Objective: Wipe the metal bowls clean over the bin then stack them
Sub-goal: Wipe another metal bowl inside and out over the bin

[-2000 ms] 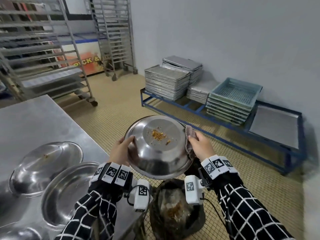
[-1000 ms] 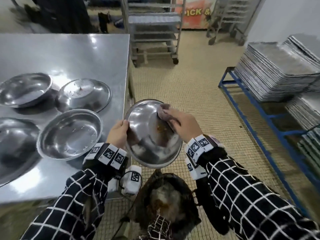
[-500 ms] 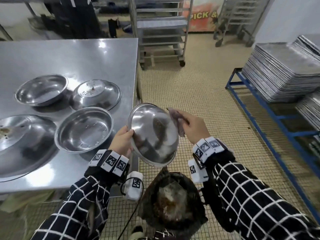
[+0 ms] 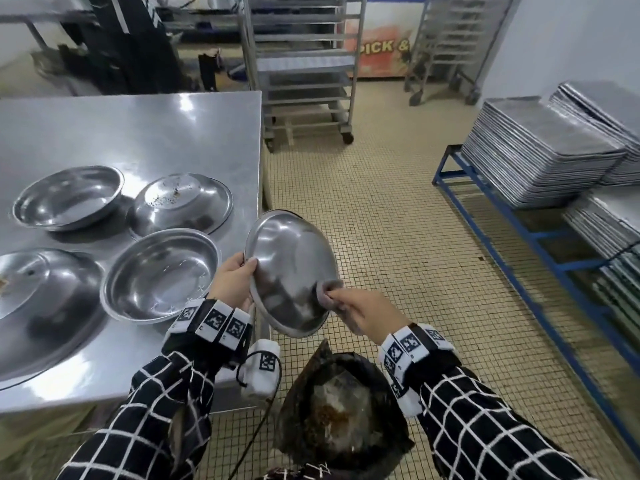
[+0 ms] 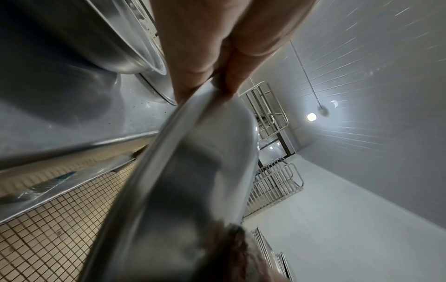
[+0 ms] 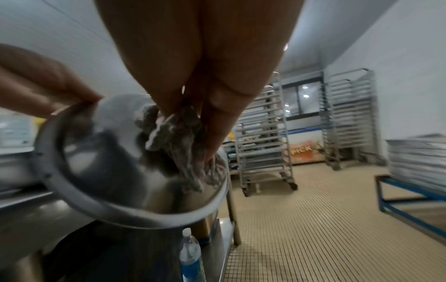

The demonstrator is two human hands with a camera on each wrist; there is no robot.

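Bowl [image 4: 291, 271] tilted above bin [image 4: 341, 424]; left hand [image 4: 232, 285] grip pinches rim, right hand [image 4: 369, 315] grip bunches cloth [image 4: 325, 293] inside.

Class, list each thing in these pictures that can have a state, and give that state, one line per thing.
held bowl: tilted over the bin, inside looks wiped
cloth: bunched, pressed inside the held bowl
left hand: grips the held bowl's rim
right hand: grips the cloth
bin: open, scraps inside
near bowl: upright on the table
far-right bowl: upside down, crumbs on it
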